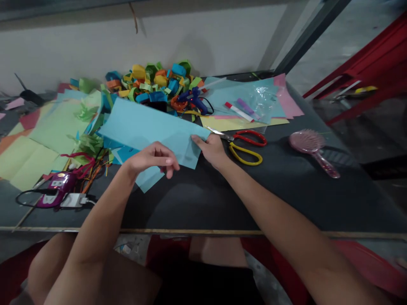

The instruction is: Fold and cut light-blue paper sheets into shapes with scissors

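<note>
A sheet of light blue paper point(149, 127) is held slightly tilted above the dark table. My right hand point(213, 149) pinches its right end, thumb on top and the fingers behind. Over the sheet's near edge hovers my left hand point(155, 159), fingers loosely curled and apart, with nothing seen in it. Just right of my right hand lies a pair of scissors point(248, 146) with one red and one yellow handle, its blades parted slightly. More blue paper pieces point(149, 178) lie beneath my left hand.
Colourful folded paper pieces point(159, 80) are heaped at the back beside a blue glue gun point(193, 100). Two markers point(239, 112) rest on paper sheets at back right. A pink hairbrush point(308, 142) lies right; a purple device point(57, 188) with cables lies left.
</note>
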`<state>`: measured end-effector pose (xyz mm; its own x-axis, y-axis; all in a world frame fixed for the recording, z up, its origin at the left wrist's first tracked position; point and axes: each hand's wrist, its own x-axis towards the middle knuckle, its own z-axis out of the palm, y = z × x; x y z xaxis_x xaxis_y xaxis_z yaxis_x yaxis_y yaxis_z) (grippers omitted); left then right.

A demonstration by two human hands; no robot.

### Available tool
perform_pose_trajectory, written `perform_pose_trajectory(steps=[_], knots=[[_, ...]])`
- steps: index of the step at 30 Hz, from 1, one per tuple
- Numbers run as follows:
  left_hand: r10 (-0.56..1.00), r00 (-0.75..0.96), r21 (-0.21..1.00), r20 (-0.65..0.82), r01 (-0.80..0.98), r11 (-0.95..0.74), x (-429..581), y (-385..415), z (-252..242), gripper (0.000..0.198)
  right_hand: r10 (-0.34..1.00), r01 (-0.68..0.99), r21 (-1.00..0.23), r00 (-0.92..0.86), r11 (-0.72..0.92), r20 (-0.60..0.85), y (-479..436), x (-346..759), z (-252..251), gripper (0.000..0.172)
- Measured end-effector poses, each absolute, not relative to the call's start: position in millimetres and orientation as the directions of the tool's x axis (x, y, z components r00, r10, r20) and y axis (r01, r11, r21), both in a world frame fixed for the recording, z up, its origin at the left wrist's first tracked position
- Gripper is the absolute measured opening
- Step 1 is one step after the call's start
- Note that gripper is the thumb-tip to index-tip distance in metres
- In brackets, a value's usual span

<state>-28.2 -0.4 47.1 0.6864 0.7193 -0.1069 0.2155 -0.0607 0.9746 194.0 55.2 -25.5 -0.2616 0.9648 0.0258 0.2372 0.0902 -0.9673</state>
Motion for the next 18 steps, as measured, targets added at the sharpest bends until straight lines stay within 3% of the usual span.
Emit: perform_pose_trajectory(steps=[2,4,6,8,10,13,18], knots=[[0.901,0.401,0.918,0.163,0.272,-0.287,-15,-4,45,0.046,0.940,0.213,-0.967,-0.336,0.139,0.061,52,192,-24,0.044],[0.891,0.200,0.720,0.408,0.529,-0.448,-3,-6,39,0.040,0.899,0.166,-0.975,-0.433,0.145,0.060,49,190,-24,0.045],[0.834,0.207,0.479,0.512,0.737,-0.477,2,-4,32,0.039,0.848,0.138,-0.983,-0.530,0.122,0.030,46,189,-23,0.047],[0.832,0.261,0.331,0.489,0.827,-0.455,1,-2,28,0.039,0.806,0.117,-0.989,-0.592,0.090,0.003,45,190,-22,0.047],[0.865,0.289,0.310,0.410,0.848,-0.430,-2,1,25,0.032,0.799,0.077,-0.995,-0.602,0.056,-0.002,44,191,-21,0.049],[0.904,0.290,0.386,0.314,0.831,-0.400,-4,3,24,0.025,0.875,0.038,-0.998,-0.484,0.042,0.018,42,190,-20,0.055],[0.901,0.258,0.409,0.348,0.824,-0.393,-3,3,21,0.021,0.916,0.044,-0.996,-0.398,0.080,0.056,37,186,-21,0.051]])
